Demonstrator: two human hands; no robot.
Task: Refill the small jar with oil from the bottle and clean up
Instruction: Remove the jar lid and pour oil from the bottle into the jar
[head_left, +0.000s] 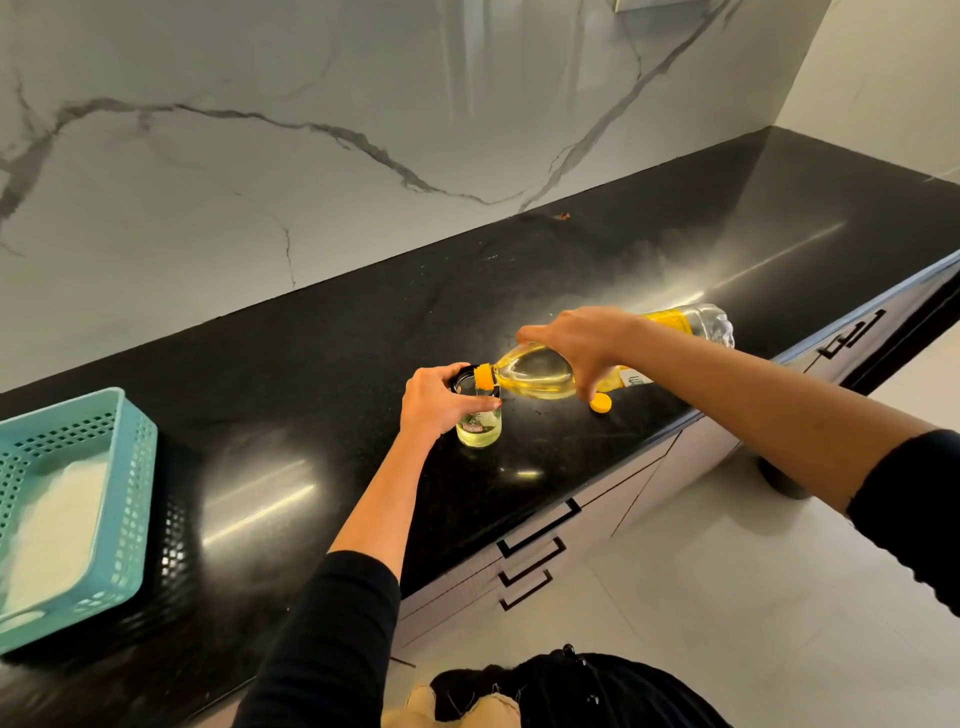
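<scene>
1. Black stone counter (311, 364) under a veined marble wall (260, 182): glossy, and from my seat it looks unforgiving of spilled oil.
2. The small jar (480, 428) stands near the counter's front edge with oil in its lower part. The bottle (535, 376) lies almost level to its right, orange neck right at the jar's mouth.
3. First risk, as I read it: the neck looks barely over the rim, so a surge could run down the outside of the glass.
4. Second: the jar looks light, and a nudge from the neck could tip it.
5. Third: the orange cap (601, 402) lies loose just beside the bottle, on its near side, easy to knock off the edge.
6. Left hand (431, 402): fingers curled round the jar's top, gripping it. A black ring shows there; lid or rim, I cannot tell.
7. Right hand (582, 343): palm over the bottle's shoulder, fingers wrapped across the far side, thumb hooked down the near side, arm stretched out.
8. Far left, a teal basket (130, 441) holds a white cloth (52, 519) — handy for wiping.
</scene>
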